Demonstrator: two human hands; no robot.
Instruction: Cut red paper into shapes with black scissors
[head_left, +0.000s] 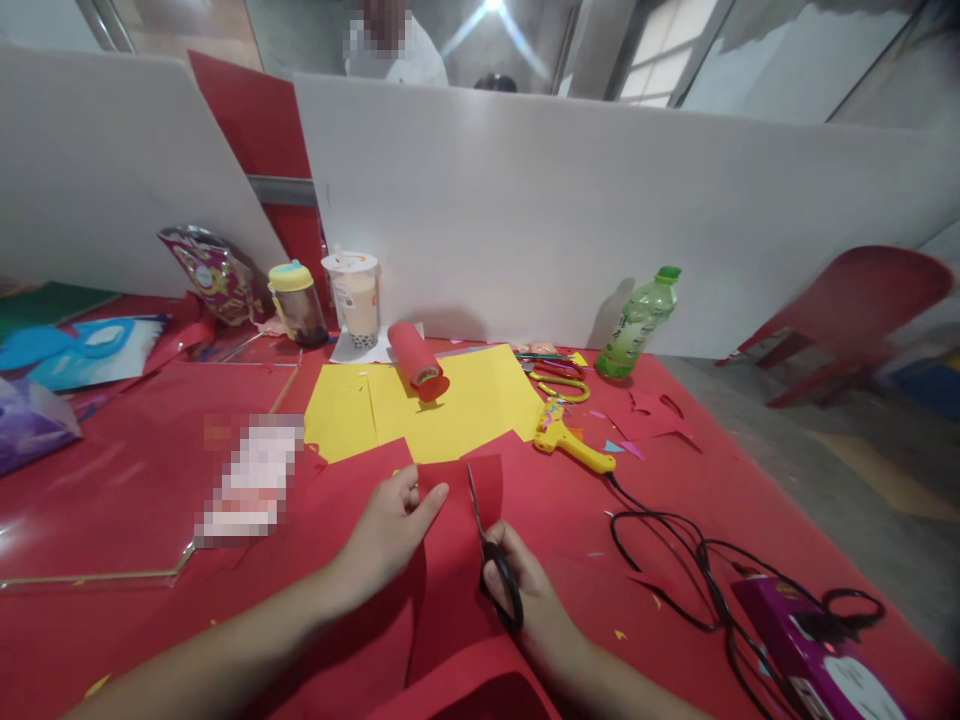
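Note:
My left hand (390, 530) pinches the left edge of a red paper sheet (450, 560) near the front of the red table (150, 520). My right hand (525, 600) grips black-handled scissors (491, 555). Their blades point away from me and sit in a cut running up the middle of the sheet. Larger red paper lies underneath and curls up toward me.
Yellow paper (450, 400) carries a red paper roll (416, 360). A yellow glue gun (566, 440) trails a black cord (675, 550) to a purple box (810, 650). Cups (352, 300), a green bottle (637, 325), white dividers and a red chair (847, 300) stand around.

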